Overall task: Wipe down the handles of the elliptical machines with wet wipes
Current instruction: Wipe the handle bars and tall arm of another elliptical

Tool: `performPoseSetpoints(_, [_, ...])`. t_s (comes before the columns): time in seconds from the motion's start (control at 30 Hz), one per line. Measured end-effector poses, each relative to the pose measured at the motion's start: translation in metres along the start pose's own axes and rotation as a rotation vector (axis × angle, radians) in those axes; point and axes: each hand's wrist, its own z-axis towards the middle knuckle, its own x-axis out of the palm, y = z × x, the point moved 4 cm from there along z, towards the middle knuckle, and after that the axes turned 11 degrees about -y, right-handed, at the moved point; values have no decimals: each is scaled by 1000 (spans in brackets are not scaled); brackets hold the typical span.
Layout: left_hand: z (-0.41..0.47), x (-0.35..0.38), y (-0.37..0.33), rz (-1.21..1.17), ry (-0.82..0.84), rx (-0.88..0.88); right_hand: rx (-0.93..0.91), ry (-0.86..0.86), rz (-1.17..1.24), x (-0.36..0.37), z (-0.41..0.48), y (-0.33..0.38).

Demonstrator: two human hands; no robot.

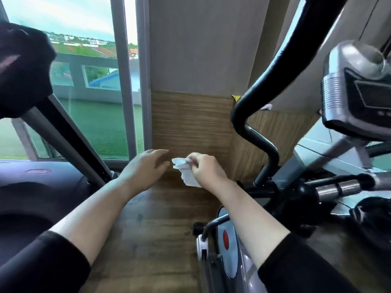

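left hand (146,168): released, fingers loosely extended toward the wipe, holding nothing, fingertips just short of it.
right hand (206,169): grasping the wet wipe (186,170), pinched between thumb and curled fingers.
wet wipe: white and crumpled, partly hanging below the right hand, held in mid-air over the wooden floor (152,229), between the two hands, well apart from either handle.
right handle (275,66): black curved tube rising at the right, beside the grey console (359,92); not touched by either hand.
left handle (23,70): dark padded grip at upper left, blurred, atop a slanting grey-and-black bar.
sleeves: black, forearms bare below them.
backdrop: window (95,81) at left, wood-panelled wall (190,123) straight ahead.
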Motion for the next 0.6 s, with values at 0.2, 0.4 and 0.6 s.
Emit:
performPoseSetpoints(0.2, [-34,-8,-24,-32,65,-46,34,19,95,-19,-44,3])
performPoseSetpoints(0.4, [-63,26,-48,-70,202,-6,128,-26,164,-37,-84,-24])
performPoseSetpoints(0.6, [-73,54,-83,-153,282,123,277,-106,208,-62,-121,-46])
